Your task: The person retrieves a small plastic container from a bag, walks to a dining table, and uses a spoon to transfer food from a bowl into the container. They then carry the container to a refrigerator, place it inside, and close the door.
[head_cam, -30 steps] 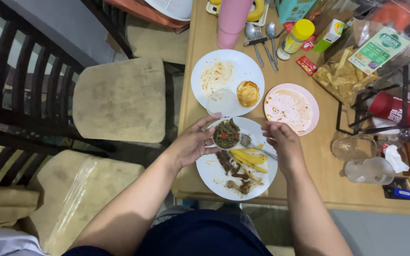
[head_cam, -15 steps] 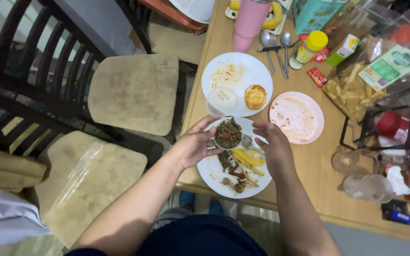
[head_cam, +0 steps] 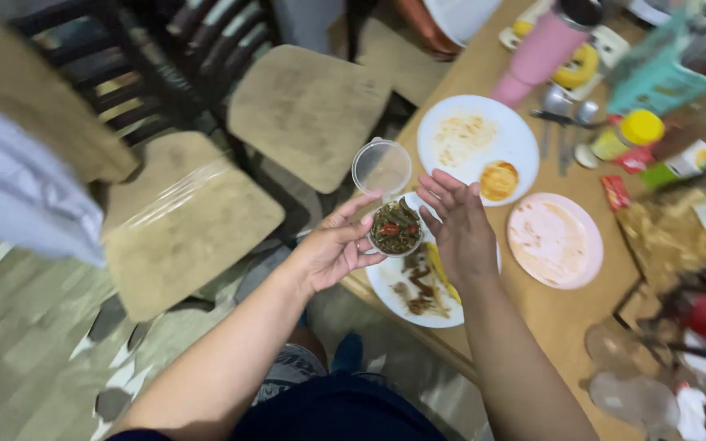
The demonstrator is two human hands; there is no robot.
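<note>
- Green beans filled a small cup (head_cam: 395,228) at frame centre, gripped by the left hand (head_cam: 332,245).
- Right hand (head_cam: 459,224) hovered beside it, fingers spread, holding nothing, over a white plate (head_cam: 394,286).

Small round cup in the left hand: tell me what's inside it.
The small round cup holds cooked green beans with red pieces on top. What lies beneath that top layer is covered. The left hand cradles it; the right hand hovers beside.

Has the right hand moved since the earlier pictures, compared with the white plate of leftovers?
Yes. The right hand moved from that plate's right side to its upper edge, beside the small bowl.
</note>
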